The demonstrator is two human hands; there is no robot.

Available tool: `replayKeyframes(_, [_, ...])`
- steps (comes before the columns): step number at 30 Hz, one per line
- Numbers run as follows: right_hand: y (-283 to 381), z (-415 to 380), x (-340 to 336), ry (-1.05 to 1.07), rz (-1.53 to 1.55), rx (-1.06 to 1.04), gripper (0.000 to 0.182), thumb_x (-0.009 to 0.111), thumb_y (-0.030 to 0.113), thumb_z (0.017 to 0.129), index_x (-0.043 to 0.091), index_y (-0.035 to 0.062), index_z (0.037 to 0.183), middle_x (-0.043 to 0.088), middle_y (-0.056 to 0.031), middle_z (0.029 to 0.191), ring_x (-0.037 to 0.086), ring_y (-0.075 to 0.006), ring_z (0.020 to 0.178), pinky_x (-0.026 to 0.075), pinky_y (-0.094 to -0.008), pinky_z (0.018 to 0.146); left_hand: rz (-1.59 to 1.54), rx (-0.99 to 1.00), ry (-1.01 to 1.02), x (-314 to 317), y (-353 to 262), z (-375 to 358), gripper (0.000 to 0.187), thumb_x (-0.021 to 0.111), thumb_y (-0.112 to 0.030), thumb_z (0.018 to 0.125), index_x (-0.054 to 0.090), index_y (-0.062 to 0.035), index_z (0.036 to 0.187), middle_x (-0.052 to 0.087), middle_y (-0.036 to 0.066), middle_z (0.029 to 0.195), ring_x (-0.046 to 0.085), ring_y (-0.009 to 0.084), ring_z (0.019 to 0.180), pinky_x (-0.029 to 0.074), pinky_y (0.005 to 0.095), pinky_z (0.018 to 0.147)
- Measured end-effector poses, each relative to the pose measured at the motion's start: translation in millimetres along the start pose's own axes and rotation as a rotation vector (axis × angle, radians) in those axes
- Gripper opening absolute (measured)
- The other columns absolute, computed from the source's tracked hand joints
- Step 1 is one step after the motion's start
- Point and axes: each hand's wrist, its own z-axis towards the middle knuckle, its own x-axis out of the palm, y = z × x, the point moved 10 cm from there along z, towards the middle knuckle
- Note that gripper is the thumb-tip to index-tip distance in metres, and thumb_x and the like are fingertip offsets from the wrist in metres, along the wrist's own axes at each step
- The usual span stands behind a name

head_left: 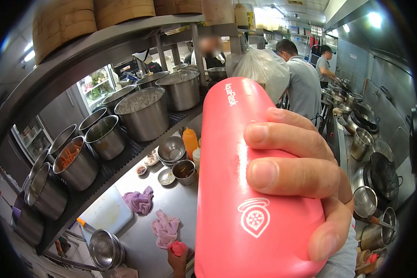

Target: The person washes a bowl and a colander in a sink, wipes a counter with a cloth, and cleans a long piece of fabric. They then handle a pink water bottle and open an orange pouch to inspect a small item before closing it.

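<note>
A pink AquaFlask water bottle (222,185) fills the middle of the view, raised close to the camera and slightly tilted. My right hand (306,171) wraps its fingers around the bottle's right side. Its mouth is out of sight. Low down, over the steel counter, my left hand (177,263) is closed on a small pink bottle cap (178,248). Just above that hand lies a pink cloth (165,229), with a purple cloth (139,200) a bit farther back.
Steel pots (143,116) line a raised shelf on the left. A white cutting board (107,211), a perforated strainer (104,250), metal bowls (172,149) and an orange squeeze bottle (190,142) rest on the counter. Co-workers (306,83) stand ahead, beside woks (382,176) on the right.
</note>
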Motion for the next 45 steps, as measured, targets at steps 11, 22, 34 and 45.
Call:
replayKeyframes(11, [1,0,-2,-0.062,-0.017,-0.029,0.063,0.071,0.036,0.076,0.043,0.0369,0.133,0.062,-0.0123,0.105,0.063,-0.0393,0.093,0.046,-0.0566,0.088,-0.056,-0.075,-0.004,1,4,-1,0.051,0.08,-0.027,0.067,0.058,-0.0077,0.109,0.063,0.01,0.101,0.061,0.0206,0.093,0.048,0.0329,0.082])
replayKeyframes(22, [2,4,-3,-0.061,-0.024,-0.022,0.064,0.071,0.036,0.076,0.043,0.0373,0.133,0.062,-0.0122,0.105,0.062,-0.0396,0.093,0.046,-0.0566,0.087,-0.117,-0.052,-0.003,5,19,1,0.05,0.081,-0.023,0.066,0.058,-0.0072,0.107,0.062,0.008,0.102,0.061,0.0188,0.093,0.048,0.0316,0.082])
replayKeyframes(34, [-7,-11,-5,0.013,0.008,0.043,0.061,0.068,0.035,0.079,0.04,0.0354,0.134,0.061,-0.0146,0.107,0.062,-0.0406,0.094,0.046,-0.0567,0.087,0.028,-0.015,-0.056,1,7,2,0.048,0.08,-0.025,0.068,0.057,-0.0075,0.106,0.064,0.009,0.099,0.062,0.021,0.091,0.049,0.0328,0.081])
replayKeyframes(45, [-40,-89,-10,0.377,0.273,0.259,0.049,0.063,0.023,0.083,0.04,0.0157,0.126,0.055,-0.0255,0.117,0.059,-0.0427,0.102,0.046,-0.0535,0.088,-0.428,-0.329,0.076,14,32,3,0.076,0.075,-0.027,0.071,0.039,-0.0039,0.134,0.057,0.012,0.114,0.058,0.0236,0.104,0.047,0.0339,0.086])
